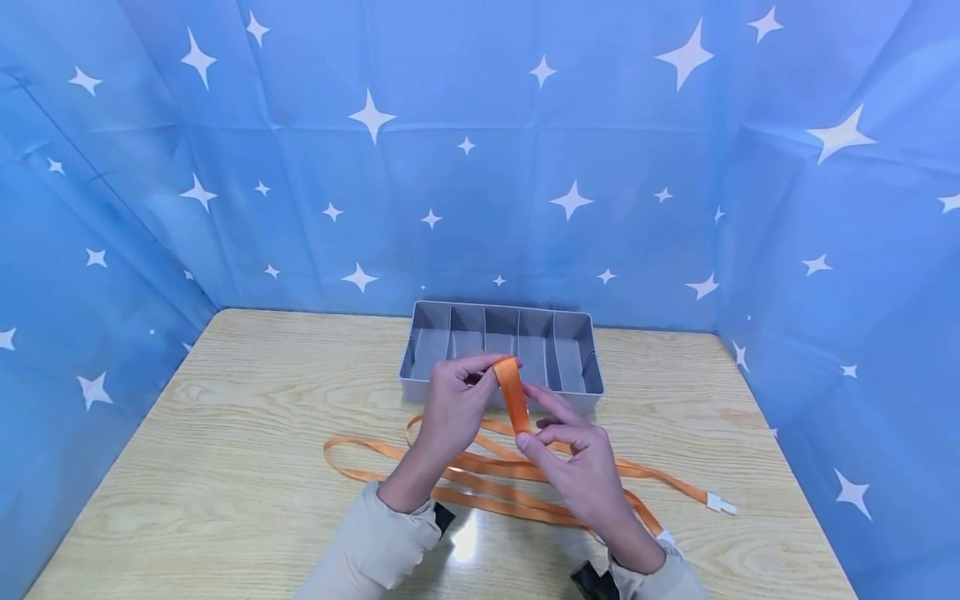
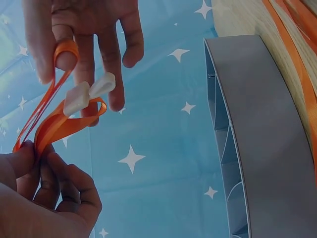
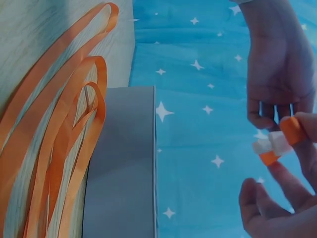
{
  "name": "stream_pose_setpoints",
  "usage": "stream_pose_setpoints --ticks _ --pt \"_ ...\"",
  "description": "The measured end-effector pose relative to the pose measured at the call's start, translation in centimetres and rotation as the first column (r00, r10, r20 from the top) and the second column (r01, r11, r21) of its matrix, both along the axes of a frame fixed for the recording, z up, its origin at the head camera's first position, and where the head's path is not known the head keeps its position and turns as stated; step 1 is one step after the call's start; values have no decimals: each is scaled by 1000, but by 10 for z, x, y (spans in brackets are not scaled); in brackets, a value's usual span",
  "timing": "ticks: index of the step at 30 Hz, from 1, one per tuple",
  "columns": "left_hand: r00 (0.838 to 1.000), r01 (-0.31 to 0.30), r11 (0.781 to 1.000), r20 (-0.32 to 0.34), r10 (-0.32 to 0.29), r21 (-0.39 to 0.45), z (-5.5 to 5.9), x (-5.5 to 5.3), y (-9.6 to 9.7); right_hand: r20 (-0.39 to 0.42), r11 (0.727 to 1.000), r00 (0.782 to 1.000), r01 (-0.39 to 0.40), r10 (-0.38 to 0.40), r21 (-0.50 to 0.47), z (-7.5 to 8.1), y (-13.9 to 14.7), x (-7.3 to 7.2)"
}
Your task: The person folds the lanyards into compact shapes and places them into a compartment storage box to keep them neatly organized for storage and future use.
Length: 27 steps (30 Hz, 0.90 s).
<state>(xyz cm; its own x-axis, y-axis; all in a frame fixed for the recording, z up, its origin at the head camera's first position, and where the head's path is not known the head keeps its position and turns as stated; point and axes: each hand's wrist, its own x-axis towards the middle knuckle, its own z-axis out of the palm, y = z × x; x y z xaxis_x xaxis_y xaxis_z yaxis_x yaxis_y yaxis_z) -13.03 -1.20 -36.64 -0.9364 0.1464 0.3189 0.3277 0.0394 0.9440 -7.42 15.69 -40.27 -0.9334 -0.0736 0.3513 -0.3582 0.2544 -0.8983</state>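
- Pale sleeves (image 1: 386, 533) sit nearest the head camera, one on each forearm, both entering from the bottom edge.
- Blue curtain (image 1: 450, 67) with white stars: encloses the work area at the back and both sides.
- Wood-grain table (image 1: 225, 417): supports all loose parts.
- Grey tray (image 1: 414, 390), five compartments: stands at the far side of the table, long axis crosswise, directly forward of both hands.
- Loose orange lanyards (image 1: 510, 470): lie in long crosswise loops below the hands and nearer the person than the tray; their white end fittings (image 1: 722, 503) point right.
- Left hand (image 1: 453, 411): pinches the upper end of the held strap; remaining fingers curled.
- Right hand (image 1: 585, 462): pinches the lower end between thumb and index finger; other fingers spread.
- Held orange lanyard (image 1: 513, 396): located between the hands, raised above the table. Governing relation: its visible stretch runs steeply from the left fingertips down to the right thumb, so both hands touch it and neither is nearer.
- White clip (image 2: 77, 99): hangs beside the held strap, between the hands.
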Motion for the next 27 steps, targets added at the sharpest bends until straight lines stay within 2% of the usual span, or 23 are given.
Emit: stream_pose_setpoints --ticks 17,23,27 --pt "999 38 999 -7 -39 -12 -3 2 2 -18 1000 1000 -15 14 -17 -6 -1 -3" --pt "999 39 999 -13 -39 -17 -2 2 1 26 995 998 -52 55 -87 -7 -3 -3" --pt "999 40 999 -2 -40 -15 -2 2 0 51 992 997 -46 52 -118 -6 -4 -3"
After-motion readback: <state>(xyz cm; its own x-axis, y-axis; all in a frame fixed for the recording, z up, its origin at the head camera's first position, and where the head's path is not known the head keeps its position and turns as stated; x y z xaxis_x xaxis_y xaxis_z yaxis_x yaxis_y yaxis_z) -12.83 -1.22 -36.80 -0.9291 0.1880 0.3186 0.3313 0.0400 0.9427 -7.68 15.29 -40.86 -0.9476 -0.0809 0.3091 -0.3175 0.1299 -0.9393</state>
